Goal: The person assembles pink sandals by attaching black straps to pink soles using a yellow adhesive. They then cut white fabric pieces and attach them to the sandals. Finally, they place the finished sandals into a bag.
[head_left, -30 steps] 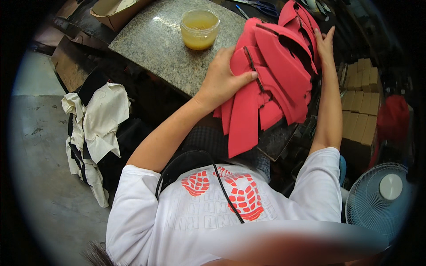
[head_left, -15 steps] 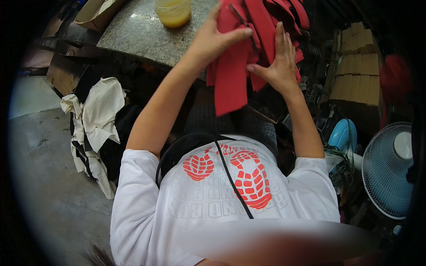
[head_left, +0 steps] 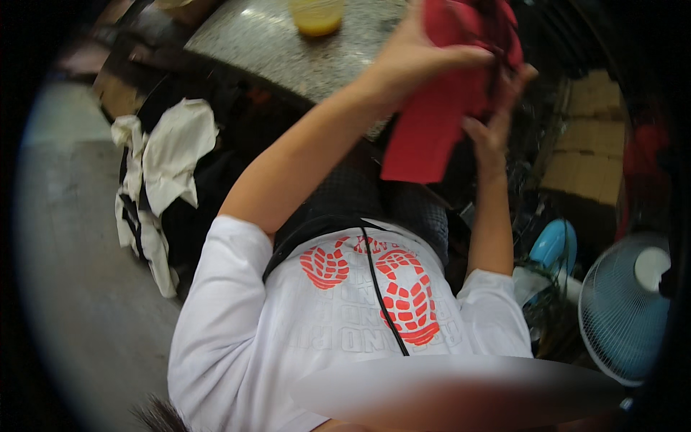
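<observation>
A bundle of flat red strips (head_left: 425, 140) is held up past the right end of the speckled stone table. They look like cloth or foam; I cannot make out which. My left hand (head_left: 425, 54) grips the bundle from its left side, thumb lying across the front and the other fingers out of sight. Around its right side curls my right hand (head_left: 497, 119), thumb near and fingertips at the far edge, smeared by motion. Something dark and thin runs over the upper strips between my hands, too blurred to name. One wide strip hangs down toward my lap.
On the stone table (head_left: 252, 54) stands a clear jar of yellow liquid (head_left: 317, 18). Cream cloth (head_left: 180, 147) hangs over something dark at left. To the right are brown cardboard pieces (head_left: 586, 137), a blue rounded object (head_left: 554, 243) and a fan (head_left: 626, 309).
Both hands and the red strips have moved right in the view. The strips, spread out before, are gathered closer, and my right hand has turned from flat against them to curled round them.
</observation>
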Demonstrator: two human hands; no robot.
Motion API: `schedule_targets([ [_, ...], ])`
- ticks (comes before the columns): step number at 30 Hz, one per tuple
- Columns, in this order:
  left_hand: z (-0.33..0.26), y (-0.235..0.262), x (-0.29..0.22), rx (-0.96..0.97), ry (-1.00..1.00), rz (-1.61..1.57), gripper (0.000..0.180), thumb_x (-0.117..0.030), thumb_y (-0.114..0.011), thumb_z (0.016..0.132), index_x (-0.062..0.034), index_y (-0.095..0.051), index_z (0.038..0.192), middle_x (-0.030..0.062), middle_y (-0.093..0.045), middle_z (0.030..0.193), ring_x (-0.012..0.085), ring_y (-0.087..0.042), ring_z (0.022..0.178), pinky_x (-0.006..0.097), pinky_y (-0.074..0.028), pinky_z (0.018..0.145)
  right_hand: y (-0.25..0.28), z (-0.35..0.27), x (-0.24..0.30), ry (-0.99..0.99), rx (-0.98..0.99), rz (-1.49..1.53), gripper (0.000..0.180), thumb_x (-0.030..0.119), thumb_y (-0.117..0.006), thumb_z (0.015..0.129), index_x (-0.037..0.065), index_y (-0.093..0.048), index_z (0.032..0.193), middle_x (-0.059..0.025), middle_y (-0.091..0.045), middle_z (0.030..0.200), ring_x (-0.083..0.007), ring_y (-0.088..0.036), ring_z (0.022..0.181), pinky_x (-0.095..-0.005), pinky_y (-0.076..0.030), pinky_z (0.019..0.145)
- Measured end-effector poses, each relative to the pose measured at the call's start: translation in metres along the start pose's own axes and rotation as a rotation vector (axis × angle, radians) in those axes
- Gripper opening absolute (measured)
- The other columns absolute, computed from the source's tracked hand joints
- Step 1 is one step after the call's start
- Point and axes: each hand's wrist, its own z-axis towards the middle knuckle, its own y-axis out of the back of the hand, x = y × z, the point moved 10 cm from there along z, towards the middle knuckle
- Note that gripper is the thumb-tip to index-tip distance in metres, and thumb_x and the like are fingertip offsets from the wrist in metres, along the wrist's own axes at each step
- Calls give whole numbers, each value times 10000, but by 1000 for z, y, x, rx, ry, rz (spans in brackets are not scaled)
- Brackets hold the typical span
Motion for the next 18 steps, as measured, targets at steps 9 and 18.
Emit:
schedule_targets([
  [9,0,-51,-16,-125,-218,473,1336,-384,-896,708,114,19,1546,330,-653,1059,345,-694,1024,348,-526,916,76,-86,-96,-562,-375,265,926,278,-667,762,92,-224,1553,-155,-425,1485,-298,-454,1355,-478,-368,1147],
  [18,39,55,32,-307,-90,525,1332,-468,-874,721,171,-20,1519,376,-515,1365,406,-549,1293,370,-419,1102,-5,23,-36,-205,-66,-91,1115,291,-742,788,140,-35,1638,-184,-337,1608,-313,-361,1460,-429,-260,1200],
])
